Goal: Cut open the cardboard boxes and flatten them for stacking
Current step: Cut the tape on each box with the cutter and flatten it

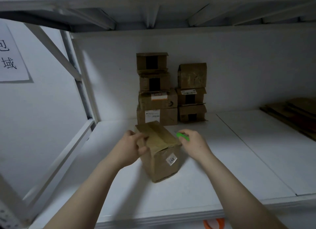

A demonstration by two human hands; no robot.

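A small taped cardboard box [160, 153] stands upright on a white shelf [222, 160], at the centre of the frame, slightly below the middle. A white label [171, 159] sits on its near side, and a strip of tape [157, 134] runs across its closed top.

The left hand [131, 148] grips the box's upper left edge, fingers curled over the top. The right hand [193, 143], just beside the top right edge, has its grip closed around a green cutter [183, 136].

The cutting step appears about to begin: the tape looks uncut. The next move likely calls for steadying the box and drawing the blade along the tape, clear of the left fingers.

Count: one box in hand and one cutter. Behind, upper centre, stand seven more boxes: a left stack [157, 100] of four and a right stack [191, 95] of three. Flattened cardboard [294, 114] lies at the right edge; its sheets cannot be counted.
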